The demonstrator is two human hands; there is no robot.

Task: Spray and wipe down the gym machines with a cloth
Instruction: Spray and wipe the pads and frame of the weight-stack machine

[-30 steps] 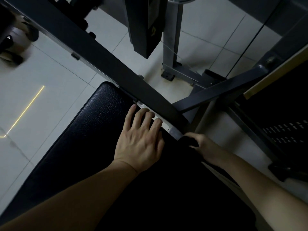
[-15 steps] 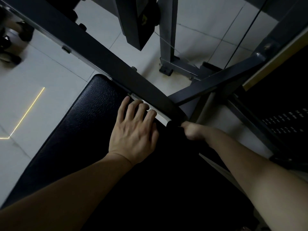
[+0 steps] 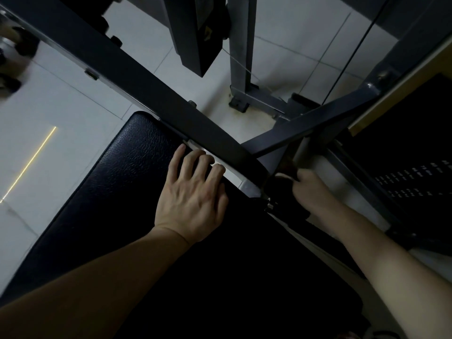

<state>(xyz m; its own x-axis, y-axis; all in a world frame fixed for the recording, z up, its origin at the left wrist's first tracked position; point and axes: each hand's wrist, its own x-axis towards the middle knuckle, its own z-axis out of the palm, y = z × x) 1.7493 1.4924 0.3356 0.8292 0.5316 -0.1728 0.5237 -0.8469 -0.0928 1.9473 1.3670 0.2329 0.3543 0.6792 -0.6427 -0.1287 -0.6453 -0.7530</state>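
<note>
Your right hand (image 3: 310,189) grips a dark cloth (image 3: 285,192) against the gym machine.

Your fingers curl round the cloth, right where the long dark bar (image 3: 146,91) meets a shorter bar (image 3: 305,133), just past the corner of the black seat (image 3: 110,192). Your left hand (image 3: 193,199) rests on the seat and holds nothing, its fingertips bent over the far edge. White floor tiles (image 3: 61,113) show under the bars.
</note>
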